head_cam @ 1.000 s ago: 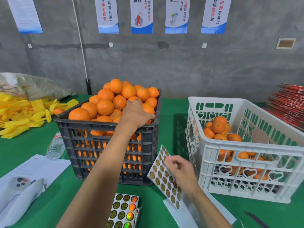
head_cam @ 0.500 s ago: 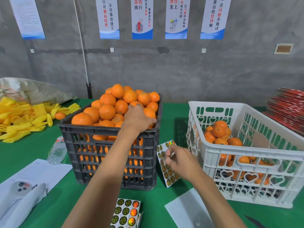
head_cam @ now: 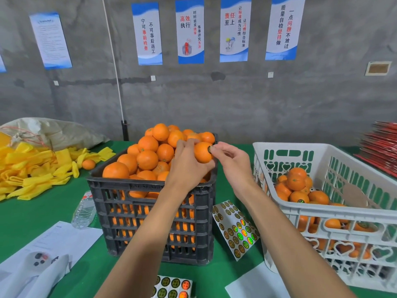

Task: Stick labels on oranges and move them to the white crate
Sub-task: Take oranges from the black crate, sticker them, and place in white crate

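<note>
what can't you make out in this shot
Head view only:
- Label print: too small to read.
- Lower oranges in the black crate: hidden by its slats.
- Sticker sheet at the bottom: cut off by the frame edge.
- Left hand palm: faces away, toward the held orange.

2 bare arms in view, both cut off by bottom edge of pic. Left hand point(head_cam: 189, 166): bare, broad across the back, knuckles showing as a low row of bumps. Left forearm point(head_cam: 146, 233): bare all the way to frame edge, smooth, slim at wrist, looking much thicker toward cam (wide-angle lens). Right hand point(head_cam: 234, 162): bare too, faint tendon lines across the back, slender fingers, nails too small to judge. Right forearm point(head_cam: 285, 229): bare to frame edge, wrist bone a slight bump, same widening toward cam. Sleeves, if any: out of frame, can't tell.
</note>
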Demonstrator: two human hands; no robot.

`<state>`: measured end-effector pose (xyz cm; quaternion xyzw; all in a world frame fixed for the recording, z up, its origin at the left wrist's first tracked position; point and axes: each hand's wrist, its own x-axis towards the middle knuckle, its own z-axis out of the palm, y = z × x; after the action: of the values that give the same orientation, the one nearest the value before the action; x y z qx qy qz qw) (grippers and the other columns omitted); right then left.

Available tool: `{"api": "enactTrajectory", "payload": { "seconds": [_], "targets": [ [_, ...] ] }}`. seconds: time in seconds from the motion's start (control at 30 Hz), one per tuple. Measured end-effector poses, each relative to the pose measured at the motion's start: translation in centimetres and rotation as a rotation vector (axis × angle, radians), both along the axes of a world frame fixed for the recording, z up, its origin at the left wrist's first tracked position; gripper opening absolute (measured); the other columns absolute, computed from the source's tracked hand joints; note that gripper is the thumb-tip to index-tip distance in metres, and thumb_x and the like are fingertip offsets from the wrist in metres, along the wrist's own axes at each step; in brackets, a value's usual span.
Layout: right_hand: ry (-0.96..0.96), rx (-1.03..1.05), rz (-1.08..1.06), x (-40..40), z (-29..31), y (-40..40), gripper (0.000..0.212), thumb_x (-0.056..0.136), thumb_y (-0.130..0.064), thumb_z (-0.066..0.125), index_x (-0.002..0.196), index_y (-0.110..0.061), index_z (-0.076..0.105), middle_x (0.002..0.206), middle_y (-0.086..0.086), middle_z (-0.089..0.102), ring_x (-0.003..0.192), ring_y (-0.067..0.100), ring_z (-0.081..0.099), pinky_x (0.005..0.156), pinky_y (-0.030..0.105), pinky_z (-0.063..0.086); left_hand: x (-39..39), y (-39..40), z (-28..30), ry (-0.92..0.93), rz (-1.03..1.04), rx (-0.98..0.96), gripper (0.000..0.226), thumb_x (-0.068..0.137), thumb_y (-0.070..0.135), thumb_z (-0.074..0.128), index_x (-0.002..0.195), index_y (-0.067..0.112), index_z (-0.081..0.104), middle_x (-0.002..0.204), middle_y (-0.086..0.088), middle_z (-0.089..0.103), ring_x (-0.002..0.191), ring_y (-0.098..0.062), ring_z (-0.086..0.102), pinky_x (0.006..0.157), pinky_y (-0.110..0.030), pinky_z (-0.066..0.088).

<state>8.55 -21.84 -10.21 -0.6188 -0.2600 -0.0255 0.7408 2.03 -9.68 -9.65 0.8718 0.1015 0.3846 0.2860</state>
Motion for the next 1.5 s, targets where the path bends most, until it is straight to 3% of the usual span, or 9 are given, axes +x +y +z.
{"api": "enactTrajectory", "payload": {
  "seconds": [0.13, 0.23, 0.4, 0.57, 0.67, 0.77, 1.03, 1.3, 1.5],
  "targets": [
    [-0.156, -0.017, -0.075, -0.1, -0.4, 0.1, 0.022, 0.089, -0.028, 0.078, 0.110, -0.025, 0.070, 0.117, -0.017, 0.064, 0.103, -0.001, 0.065, 0.082, 0.013, 0.051, 0.3, 0.4, -0.2, -0.042, -0.026, 0.003, 0.069, 0.078, 0.039, 0.080, 0.138, 0.025, 0.049, 0.129, 0.001, 0.046, 0.110, -0.024, 0.057, 0.091, -0.044, 0.053],
    [0.025, -0.025, 0.078, 0.0, -0.3, -0.6, 0.053, 0.087, -0.034, 0.079, 0.133, -0.032, 0.052, 0.111, -0.018, 0.068, 0.093, -0.006, 0.069, 0.065, 0.008, 0.052, 0.9, 0.8, -0.3, -0.059, -0.172, 0.049, 0.074, 0.080, 0.027, 0.080, 0.144, 0.023, 0.044, 0.136, 0.000, 0.044, 0.118, -0.017, 0.053, 0.094, -0.042, 0.054],
    [0.246, 0.095, 0.050, 0.9, -0.5, -1.9, 0.046, 0.096, -0.052, 0.061, 0.115, -0.011, 0.069, 0.102, 0.004, 0.078, 0.091, 0.020, 0.076, 0.078, 0.030, 0.060, 1.6, 1.5, 0.5, 0.033, -0.483, -0.022, 0.077, 0.087, 0.011, 0.073, 0.154, 0.026, 0.038, 0.147, 0.003, 0.048, 0.124, -0.012, 0.058, 0.097, -0.032, 0.055],
    [0.600, 0.786, -0.066, 2.3, -0.4, -3.7, 0.058, 0.093, -0.052, 0.064, 0.124, -0.004, 0.054, 0.115, 0.014, 0.071, 0.086, 0.015, 0.077, 0.072, 0.025, 0.060, 2.2, 7.0, 1.9, 0.280, 0.260, 0.184, 0.069, 0.088, 0.039, 0.072, 0.146, 0.013, 0.044, 0.146, -0.014, 0.047, 0.134, -0.034, 0.045, 0.105, -0.047, 0.045],
    [0.522, 0.764, -0.128, 2.4, -0.8, -4.0, 0.040, 0.094, -0.034, 0.072, 0.121, -0.006, 0.061, 0.125, 0.008, 0.068, 0.087, 0.019, 0.077, 0.070, 0.025, 0.061, 2.1, 9.2, 1.6, 0.660, 0.521, 0.066, 0.079, 0.090, 0.041, 0.069, 0.149, 0.007, 0.030, 0.150, -0.021, 0.033, 0.140, -0.043, 0.033, 0.109, -0.051, 0.037],
    [0.471, 0.698, -0.115, 1.9, -1.5, -4.1, 0.044, 0.095, -0.026, 0.072, 0.134, -0.009, 0.060, 0.117, 0.001, 0.074, 0.088, 0.023, 0.077, 0.065, 0.025, 0.061, 2.2, 11.2, 0.8, 0.650, 0.595, 0.054, 0.068, 0.094, 0.027, 0.066, 0.145, 0.005, 0.028, 0.145, -0.026, 0.034, 0.134, -0.045, 0.038, 0.107, -0.048, 0.038],
    [0.245, 0.209, -0.129, 1.1, -6.5, -3.2, 0.026, 0.103, -0.009, 0.056, 0.126, -0.020, 0.060, 0.125, -0.003, 0.066, 0.086, 0.018, 0.076, 0.067, 0.024, 0.061, 0.9, 11.8, 1.2, 0.392, 0.533, -0.002, 0.066, 0.080, 0.023, 0.078, 0.132, 0.000, 0.045, 0.129, -0.029, 0.051, 0.120, -0.046, 0.052, 0.095, -0.048, 0.047],
    [-0.115, -0.790, -0.098, 0.7, -15.9, -3.4, 0.054, 0.107, -0.037, 0.042, 0.156, -0.015, 0.032, 0.156, 0.004, 0.044, 0.137, 0.019, 0.048, 0.117, 0.041, 0.036, 0.5, 4.1, 1.3, 0.225, 0.330, -0.020, 0.086, 0.069, 0.051, 0.086, 0.133, 0.008, 0.047, 0.131, -0.021, 0.050, 0.116, -0.042, 0.055, 0.090, -0.044, 0.047],
    [-0.356, -1.232, 0.019, -0.4, -21.2, -5.2, 0.041, 0.107, -0.043, 0.036, 0.133, -0.021, 0.060, 0.139, 0.004, 0.061, 0.127, 0.023, 0.055, 0.108, 0.035, 0.041, 1.1, 1.3, -0.1, 0.246, 0.256, -0.022, 0.082, 0.070, 0.051, 0.084, 0.131, 0.011, 0.047, 0.129, -0.018, 0.049, 0.114, -0.044, 0.055, 0.088, -0.048, 0.048]
  ]
}}
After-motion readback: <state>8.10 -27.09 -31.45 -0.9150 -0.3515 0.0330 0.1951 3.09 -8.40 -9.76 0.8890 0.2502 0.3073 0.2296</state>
